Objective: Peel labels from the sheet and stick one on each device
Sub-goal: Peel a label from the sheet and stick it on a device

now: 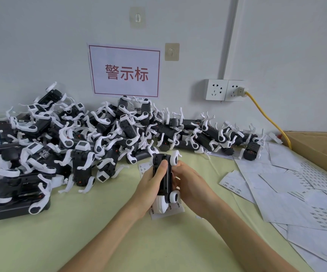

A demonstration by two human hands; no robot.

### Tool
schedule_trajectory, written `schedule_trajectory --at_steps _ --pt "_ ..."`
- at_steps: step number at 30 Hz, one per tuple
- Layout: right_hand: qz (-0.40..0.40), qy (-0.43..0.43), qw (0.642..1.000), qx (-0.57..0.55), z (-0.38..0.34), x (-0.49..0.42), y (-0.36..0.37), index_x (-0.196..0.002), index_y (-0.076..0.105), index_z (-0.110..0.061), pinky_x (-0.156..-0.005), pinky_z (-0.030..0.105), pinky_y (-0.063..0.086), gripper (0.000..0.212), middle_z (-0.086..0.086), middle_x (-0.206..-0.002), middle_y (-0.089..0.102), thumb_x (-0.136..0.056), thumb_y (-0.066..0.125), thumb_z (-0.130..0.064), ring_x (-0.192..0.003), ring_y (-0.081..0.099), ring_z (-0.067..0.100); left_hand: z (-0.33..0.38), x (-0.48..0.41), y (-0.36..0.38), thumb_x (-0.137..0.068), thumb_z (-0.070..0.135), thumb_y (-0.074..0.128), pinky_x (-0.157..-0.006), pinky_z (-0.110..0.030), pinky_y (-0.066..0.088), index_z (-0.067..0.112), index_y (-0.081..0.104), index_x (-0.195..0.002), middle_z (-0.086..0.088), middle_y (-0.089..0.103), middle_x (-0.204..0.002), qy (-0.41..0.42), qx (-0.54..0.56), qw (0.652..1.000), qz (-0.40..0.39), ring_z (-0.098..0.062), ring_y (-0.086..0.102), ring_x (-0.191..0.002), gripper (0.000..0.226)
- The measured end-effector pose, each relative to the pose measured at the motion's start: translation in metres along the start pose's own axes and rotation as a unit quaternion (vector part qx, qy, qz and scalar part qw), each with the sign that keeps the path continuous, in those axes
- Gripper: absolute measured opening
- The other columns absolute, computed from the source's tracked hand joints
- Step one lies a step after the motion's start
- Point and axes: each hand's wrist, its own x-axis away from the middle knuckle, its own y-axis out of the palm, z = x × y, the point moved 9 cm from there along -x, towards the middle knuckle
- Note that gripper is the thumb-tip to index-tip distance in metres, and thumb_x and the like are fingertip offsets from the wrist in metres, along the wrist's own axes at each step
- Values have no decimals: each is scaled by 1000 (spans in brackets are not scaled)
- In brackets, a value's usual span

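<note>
Both hands grip one black-and-white device (163, 179): our left hand (151, 183) wraps it, thumb on top, our right hand (188, 183) clasps its other side. Under our grip lies a label sheet (166, 212); beyond it, the device pile (80, 138).

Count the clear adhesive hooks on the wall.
2: one adhesive hook high above the red-bordered sign, the other hook just right of the sign's top corner. None looks hidden.

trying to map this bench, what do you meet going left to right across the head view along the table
big heap of black and white plastic devices → left hand → black device held upright → right hand → scattered white paper label sheets → brown cardboard box
</note>
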Motion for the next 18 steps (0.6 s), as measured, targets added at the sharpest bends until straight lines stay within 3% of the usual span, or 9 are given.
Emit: schedule_trajectory --at_steps 2,5,9,12,16,18 --pt "5 15 1000 -8 3 1 0 -106 53 -17 -79 38 36 14 9 -97 44 -94 54 -26 -91 36 26 2 0 1 -85 65 49 -67 -15 53 18 73 -90 -1 77 -80 13 -16 1000 -2 -11 74 -75 53" --pt "2 26 999 -29 4 3 0 -98 49 -15 -71 35 36 8 4 -79 46 -96 53 -22 -78 39 21 0 -3 -2 -83 69 50 -68 -16 53 13 70 -101 0 77 -82 1 -21 1000 0 -12 75 -78 62" --pt "-8 3 1000 -17 -5 4 5 -78 45 -13 -68 33 33 21 1 -72 41 -84 61 -26 -69 39 17 -5 -5 -2 -87 77 43 -75 -26 53 20 76 -85 -5 75 -84 -48 6 998 -46 -17 72 -79 66" --pt "-16 -6 1000 -9 -9 5 9 -67 46 -16 -60 26 36 21 5 -66 43 -82 62 -19 -62 43 16 -12 -1 3 -85 78 44 -79 -31 51 19 78 -89 -7 71 -83 -119 95 985 -86 -19 68 -78 68" --pt "-42 -18 999 3 -15 8 13 -64 46 -15 -57 27 32 21 6 -61 55 -79 60 -12 -59 38 17 -17 3 7 -85 73 54 -65 -24 49 16 74 -86 -2 60 -75 -178 236 950 -100 -13 58 -66 61" --pt "-48 -40 998 -8 -21 8 13 -60 47 -17 -54 26 32 21 3 -58 54 -77 57 -9 -57 37 17 -15 3 8 -90 70 57 -68 -26 48 15 74 -84 -3 58 -74 -184 284 934 -117 -15 56 -66 58"
